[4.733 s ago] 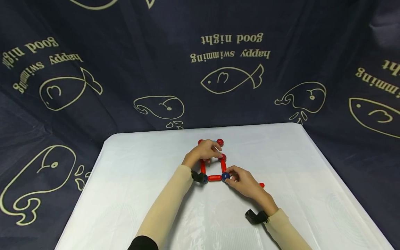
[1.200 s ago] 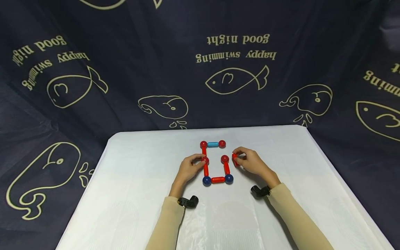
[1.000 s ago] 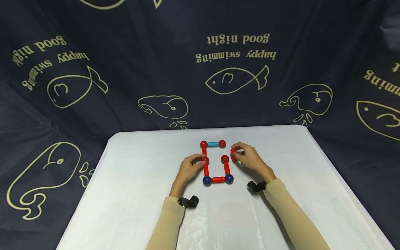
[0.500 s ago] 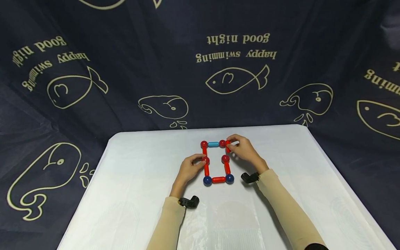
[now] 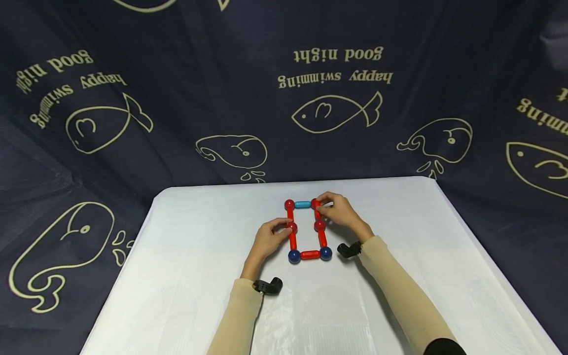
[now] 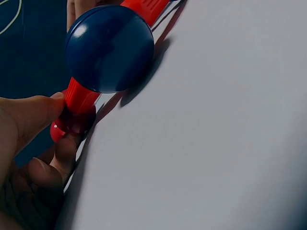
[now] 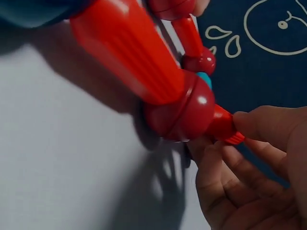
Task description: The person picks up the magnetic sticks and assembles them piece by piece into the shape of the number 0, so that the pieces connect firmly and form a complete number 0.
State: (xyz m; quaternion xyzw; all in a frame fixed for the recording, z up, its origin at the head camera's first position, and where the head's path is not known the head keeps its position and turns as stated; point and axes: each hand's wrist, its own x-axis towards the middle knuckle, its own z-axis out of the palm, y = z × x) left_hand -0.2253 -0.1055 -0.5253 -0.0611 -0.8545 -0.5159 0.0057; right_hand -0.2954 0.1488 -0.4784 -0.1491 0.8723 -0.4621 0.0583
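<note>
A flat frame of rods and balls lies on the table in the head view. My right hand (image 5: pixel 340 209) pinches a red rod (image 7: pixel 221 122) between thumb and fingers. This rod runs from the far right red ball (image 5: pixel 314 202) to the middle right red ball (image 5: pixel 319 225), and its lower end meets that ball. Whether its upper end touches the far ball is hidden by my fingers. My left hand (image 5: pixel 267 240) holds the middle left red ball (image 6: pixel 84 120), with the thumb by the adjoining rod. A light blue rod (image 5: pixel 302 204) forms the far side.
Two dark blue balls (image 5: pixel 295 256) form the near corners, joined by a red rod (image 5: pixel 310 254). The white table (image 5: pixel 199 296) ends at a dark fish-print cloth (image 5: pixel 164 113) behind. A black wrist camera (image 5: pixel 268 286) sits on my left wrist, another (image 5: pixel 349 249) on the right.
My right hand has carried the red rod from the right side of the frame to the far right gap, where it now lines up between two balls. My left hand stays put.
</note>
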